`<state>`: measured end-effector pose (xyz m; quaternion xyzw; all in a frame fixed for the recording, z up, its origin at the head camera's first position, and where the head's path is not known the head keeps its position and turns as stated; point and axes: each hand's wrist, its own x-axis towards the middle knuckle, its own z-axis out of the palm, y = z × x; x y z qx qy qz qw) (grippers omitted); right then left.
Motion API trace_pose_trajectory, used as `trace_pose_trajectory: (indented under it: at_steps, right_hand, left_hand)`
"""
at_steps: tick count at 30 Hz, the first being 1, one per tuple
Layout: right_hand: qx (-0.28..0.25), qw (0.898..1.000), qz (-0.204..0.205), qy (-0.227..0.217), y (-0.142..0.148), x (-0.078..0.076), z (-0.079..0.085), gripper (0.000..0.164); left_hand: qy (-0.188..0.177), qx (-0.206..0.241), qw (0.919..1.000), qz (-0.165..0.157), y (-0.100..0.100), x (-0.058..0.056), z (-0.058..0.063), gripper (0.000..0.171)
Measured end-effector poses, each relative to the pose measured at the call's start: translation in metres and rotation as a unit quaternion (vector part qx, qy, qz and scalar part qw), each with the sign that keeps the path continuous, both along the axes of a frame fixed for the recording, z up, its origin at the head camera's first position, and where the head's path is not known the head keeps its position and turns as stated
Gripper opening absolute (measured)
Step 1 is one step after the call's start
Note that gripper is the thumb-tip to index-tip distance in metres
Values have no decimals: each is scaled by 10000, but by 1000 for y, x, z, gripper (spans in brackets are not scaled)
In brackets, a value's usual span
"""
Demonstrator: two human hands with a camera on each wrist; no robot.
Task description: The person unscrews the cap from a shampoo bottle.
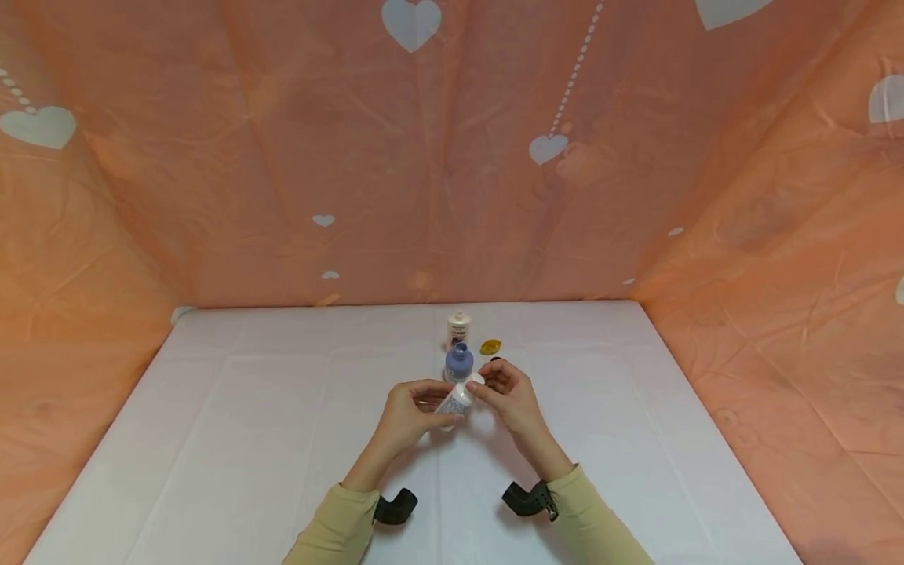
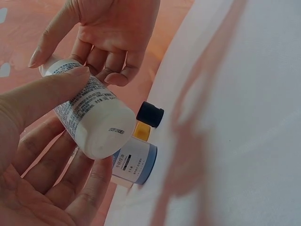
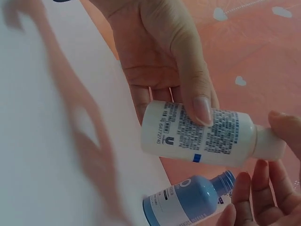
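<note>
My left hand (image 1: 410,412) grips a small white bottle (image 3: 197,132) by its printed body, with the thumb across the label. The bottle is tilted in the air above the table, and its base faces the left wrist camera. At its other end, my right hand (image 1: 512,396) pinches the white cap (image 3: 269,143) between thumb and fingers. The cap sits at the bottle's neck; whether it is tight, I cannot tell. Just beyond the hands, a blue bottle (image 1: 459,363) with a white label stands upright, its threaded mouth uncovered.
Behind the blue bottle stands a cream bottle (image 1: 458,326) with a narrow top. A yellow cap-like piece (image 1: 490,347) lies to its right. A black cap (image 2: 150,114) is on the white table (image 1: 233,439) near the right hand. Orange cloth (image 1: 424,157) with hearts surrounds the table's back and sides.
</note>
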<state>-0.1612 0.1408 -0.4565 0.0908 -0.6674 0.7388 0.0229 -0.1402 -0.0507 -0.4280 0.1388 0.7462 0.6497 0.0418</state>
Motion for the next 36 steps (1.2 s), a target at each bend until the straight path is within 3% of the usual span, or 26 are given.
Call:
trace_pose_trajectory:
  at_steps: [9, 16, 23, 29, 36]
  right_hand:
    - [326, 9986, 350, 214, 9, 0, 1, 29]
    - [243, 9979, 593, 43, 12, 2, 4, 34]
    - [315, 9962, 765, 256, 14, 1, 5, 36]
    - [502, 9972, 471, 309, 10, 0, 5, 42]
    - [530, 9984, -113, -148, 2, 1, 4, 39]
  left_hand:
    - [27, -80, 9999, -67, 0, -2, -5, 37]
    - [-48, -32, 10000, -19, 0, -16, -38, 39]
    - [19, -17, 10000, -96, -2, -19, -44, 40]
    - [44, -30, 9999, -145, -2, -19, -41, 40]
    - [52, -75, 9999, -115, -2, -18, -40, 40]
